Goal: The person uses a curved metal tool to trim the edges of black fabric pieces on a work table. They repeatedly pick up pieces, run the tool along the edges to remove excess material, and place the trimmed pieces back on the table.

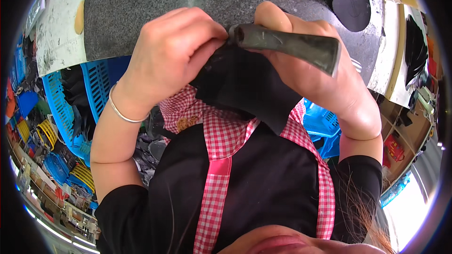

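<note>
Black sheet [245, 82], hammer [292, 47] close by

The left hand [176, 47] pinches the sheet's upper edge just beside the hammer's round face; a stray tap could catch those fingertips. The sheet hangs past the slab's [141, 19] near edge (a loosened pinch might let it slip). The right hand [313, 77] seems closed around the hammer, handle hidden; a twist could skew it.

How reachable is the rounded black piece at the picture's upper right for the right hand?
Probably yes: the right hand is near the black piece, with nothing visible between, but the hammer it holds might need setting down first.
</note>
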Demonstrator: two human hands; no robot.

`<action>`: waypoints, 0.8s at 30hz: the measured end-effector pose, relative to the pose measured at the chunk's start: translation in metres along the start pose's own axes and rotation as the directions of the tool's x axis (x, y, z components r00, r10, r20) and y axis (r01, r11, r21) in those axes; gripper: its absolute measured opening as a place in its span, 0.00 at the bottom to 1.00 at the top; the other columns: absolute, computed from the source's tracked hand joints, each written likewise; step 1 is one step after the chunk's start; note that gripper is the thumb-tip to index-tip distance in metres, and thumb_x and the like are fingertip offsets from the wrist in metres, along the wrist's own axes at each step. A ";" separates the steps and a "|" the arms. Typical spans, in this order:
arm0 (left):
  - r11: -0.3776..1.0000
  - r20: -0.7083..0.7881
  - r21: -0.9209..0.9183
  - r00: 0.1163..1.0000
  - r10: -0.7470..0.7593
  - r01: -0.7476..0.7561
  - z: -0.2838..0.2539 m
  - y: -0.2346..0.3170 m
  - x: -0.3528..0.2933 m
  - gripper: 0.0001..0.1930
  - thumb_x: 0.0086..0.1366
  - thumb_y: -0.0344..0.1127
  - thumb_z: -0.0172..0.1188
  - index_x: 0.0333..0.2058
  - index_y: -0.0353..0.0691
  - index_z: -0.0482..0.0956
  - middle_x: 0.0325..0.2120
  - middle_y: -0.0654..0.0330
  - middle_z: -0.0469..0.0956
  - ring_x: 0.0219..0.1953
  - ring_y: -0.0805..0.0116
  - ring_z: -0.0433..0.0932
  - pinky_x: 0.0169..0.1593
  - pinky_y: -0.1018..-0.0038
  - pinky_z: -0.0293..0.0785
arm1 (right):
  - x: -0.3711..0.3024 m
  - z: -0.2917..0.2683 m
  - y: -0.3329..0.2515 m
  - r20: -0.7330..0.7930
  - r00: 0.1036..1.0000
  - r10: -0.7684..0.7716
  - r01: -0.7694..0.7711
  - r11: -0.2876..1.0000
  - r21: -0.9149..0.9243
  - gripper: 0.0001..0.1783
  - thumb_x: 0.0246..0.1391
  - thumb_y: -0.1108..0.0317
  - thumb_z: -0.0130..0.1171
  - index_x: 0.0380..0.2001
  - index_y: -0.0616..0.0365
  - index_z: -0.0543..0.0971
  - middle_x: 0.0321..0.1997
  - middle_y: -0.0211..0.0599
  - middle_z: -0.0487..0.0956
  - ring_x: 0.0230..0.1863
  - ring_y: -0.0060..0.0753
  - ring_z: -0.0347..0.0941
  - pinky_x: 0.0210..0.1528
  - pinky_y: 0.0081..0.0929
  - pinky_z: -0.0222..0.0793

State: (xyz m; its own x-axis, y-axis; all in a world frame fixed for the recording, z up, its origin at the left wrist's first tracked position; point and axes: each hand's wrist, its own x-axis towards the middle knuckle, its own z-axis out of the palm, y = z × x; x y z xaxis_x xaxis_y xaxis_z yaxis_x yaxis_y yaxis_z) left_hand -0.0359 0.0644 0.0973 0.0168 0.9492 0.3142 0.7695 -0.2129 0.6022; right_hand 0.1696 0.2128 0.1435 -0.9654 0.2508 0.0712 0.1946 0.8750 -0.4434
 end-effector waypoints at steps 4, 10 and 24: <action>0.999 -0.045 -0.028 0.999 -0.022 0.021 0.001 0.001 -0.003 0.12 0.55 0.22 0.76 0.38 0.36 0.88 0.33 0.59 0.84 0.32 0.59 0.82 0.38 0.68 0.81 | -0.003 -0.001 0.006 0.002 0.999 0.039 -0.039 0.999 -0.001 0.14 0.63 0.66 0.74 0.40 0.55 0.76 0.25 0.43 0.79 0.30 0.53 0.82 0.28 0.41 0.75; 0.974 -0.069 0.176 0.986 0.154 -0.140 0.005 0.006 -0.019 0.15 0.51 0.21 0.75 0.39 0.37 0.89 0.34 0.60 0.83 0.35 0.59 0.82 0.37 0.66 0.80 | 0.004 -0.001 -0.006 -0.017 1.000 -0.016 0.015 0.998 -0.062 0.14 0.63 0.63 0.74 0.42 0.53 0.77 0.26 0.41 0.81 0.30 0.52 0.83 0.29 0.42 0.75; 0.959 0.146 -0.130 0.951 0.271 -0.253 0.038 0.040 -0.032 0.23 0.62 0.29 0.61 0.56 0.36 0.86 0.58 0.53 0.86 0.64 0.56 0.83 0.70 0.60 0.80 | 0.000 0.004 -0.004 -0.030 0.994 -0.103 0.100 0.991 -0.089 0.11 0.66 0.63 0.69 0.40 0.53 0.76 0.22 0.41 0.79 0.26 0.52 0.82 0.25 0.42 0.74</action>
State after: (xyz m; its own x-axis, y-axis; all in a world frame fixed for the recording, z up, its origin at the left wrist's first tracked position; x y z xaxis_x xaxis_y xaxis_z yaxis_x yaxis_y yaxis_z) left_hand 0.0181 0.0347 0.0836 0.3178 0.8792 0.3549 0.6501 -0.4745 0.5935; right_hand 0.1679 0.2075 0.1415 -0.9748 0.1711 0.1432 0.1113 0.9291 -0.3527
